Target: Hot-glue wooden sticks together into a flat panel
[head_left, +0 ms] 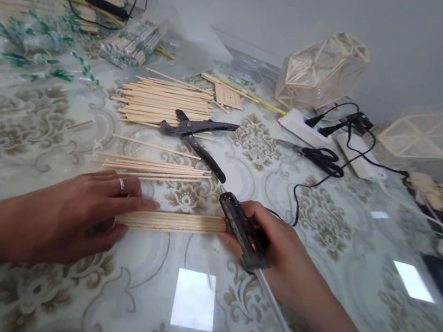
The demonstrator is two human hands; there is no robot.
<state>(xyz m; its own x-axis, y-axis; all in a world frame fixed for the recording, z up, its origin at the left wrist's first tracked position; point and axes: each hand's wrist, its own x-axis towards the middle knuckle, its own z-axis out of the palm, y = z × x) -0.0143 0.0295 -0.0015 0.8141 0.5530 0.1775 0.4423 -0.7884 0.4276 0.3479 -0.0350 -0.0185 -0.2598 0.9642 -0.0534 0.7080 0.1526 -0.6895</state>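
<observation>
A flat row of wooden sticks lies side by side on the table in front of me. My left hand, with a ring on one finger, grips the row's left end between thumb and fingers. In my right hand is a black hot glue gun, its nozzle pointing away from me and a long clear glue stick running out of its back. Fingertips of that hand also touch the row's right end. Just beyond lie a few loose sticks and dark-handled cutting pliers.
A pile of sticks lies behind the pliers, near a small stick panel. Scissors, a white power strip and black cords are to the right. Stick-framed shapes stand at the back; plastic-wrapped stick bundles lie back left.
</observation>
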